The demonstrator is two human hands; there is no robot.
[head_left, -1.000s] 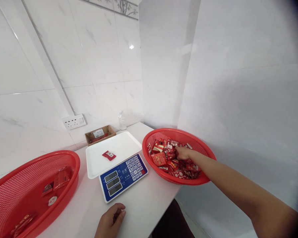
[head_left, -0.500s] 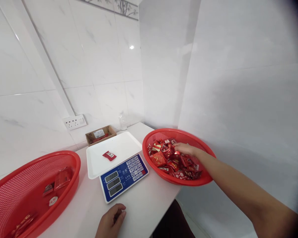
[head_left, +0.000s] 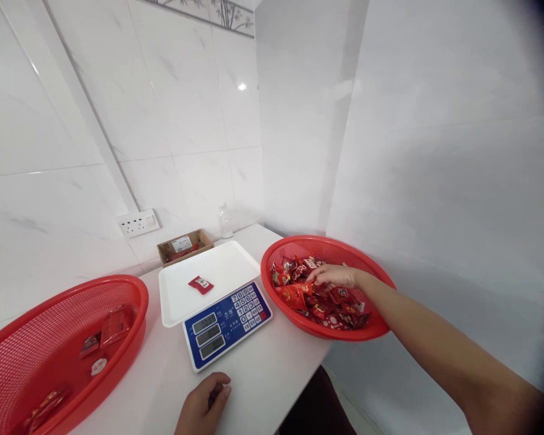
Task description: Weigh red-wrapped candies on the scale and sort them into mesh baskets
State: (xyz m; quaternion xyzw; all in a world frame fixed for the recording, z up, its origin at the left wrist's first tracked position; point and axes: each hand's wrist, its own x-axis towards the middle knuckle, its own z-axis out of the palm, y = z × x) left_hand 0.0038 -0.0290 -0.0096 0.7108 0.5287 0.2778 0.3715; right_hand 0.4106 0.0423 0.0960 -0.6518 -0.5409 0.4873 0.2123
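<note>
My right hand (head_left: 333, 275) reaches into the right red plastic basket (head_left: 381, 266), which holds a heap of small red-wrapped snacks. Its fingertips are closed on the edge of a bright red snack packet (head_left: 295, 297), which tilts up at the left of the heap. Loosely curled, my left hand (head_left: 205, 403) rests on the white table in front of the scale and holds nothing. A blue-and-white digital scale (head_left: 229, 325) with a white tray (head_left: 229, 261) stands between the baskets. One small red wrapped piece (head_left: 201, 284) lies on that tray.
At the left, another red basket (head_left: 138, 314) contains a few red packets. Behind the scale are a small cardboard box (head_left: 165, 254) and a clear plastic bottle (head_left: 225, 222). Walls close in the back and right; a power socket (head_left: 138, 223) is on the tiles.
My right hand has moved slightly left and up out of the heap, raising the edge of the red snack packet. My left hand stays put. The scale's top reading has changed.
</note>
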